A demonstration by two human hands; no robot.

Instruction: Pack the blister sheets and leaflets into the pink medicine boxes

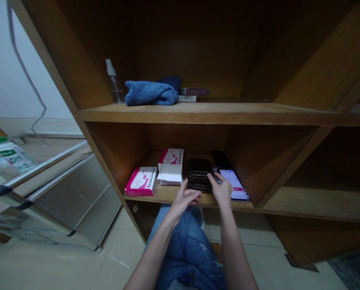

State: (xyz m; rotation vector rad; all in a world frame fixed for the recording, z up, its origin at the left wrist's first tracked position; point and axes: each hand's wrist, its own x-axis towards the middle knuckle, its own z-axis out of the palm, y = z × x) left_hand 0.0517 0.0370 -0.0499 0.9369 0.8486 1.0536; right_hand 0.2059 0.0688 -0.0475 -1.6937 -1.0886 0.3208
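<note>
A row of slim, dark, glossy pieces [198, 171] lies front to back on the lower shelf; what kind they are I cannot make out. My left hand [184, 200] is at the row's front left corner, fingers stretched and apart, with nothing visible in them. On the other side, my right hand [222, 188] reaches over the shelf edge, its extended fingertips against the row's right end. A lit phone [232, 182] lies just right of that hand. To the left are a closed pink-and-white box [142, 181] and a similar box [171, 163] with its white front flap open.
Above, the upper shelf [228, 112] holds a spray bottle [115, 86], a blue towel [151, 92] and thin flat boxes [194, 92]. A black object [221, 159] lies behind the phone. At left stands a metal-edged rack [46, 165] with a green-capped bottle [13, 153].
</note>
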